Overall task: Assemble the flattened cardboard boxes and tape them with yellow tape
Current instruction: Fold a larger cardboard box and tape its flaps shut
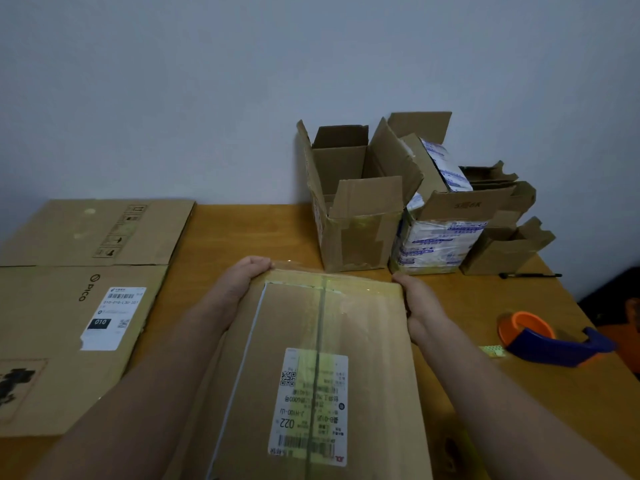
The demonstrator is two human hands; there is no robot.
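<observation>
A brown cardboard box (363, 341) stands in front of me, its closed face turned up with a strip of yellow tape along the centre seam and a white shipping label near me. My left hand (242, 282) grips the box's far left corner. My right hand (419, 306) holds its far right edge. An orange and blue tape dispenser (550, 341) with yellow tape lies on the table to the right, apart from both hands.
Flattened cardboard boxes (69, 299) lie stacked on the left of the wooden table (256, 233). At the back right stand an open box (349, 199), a box wrapped in printed tape (440, 233) and a smaller open box (505, 247). A black pen (530, 275) lies beside them.
</observation>
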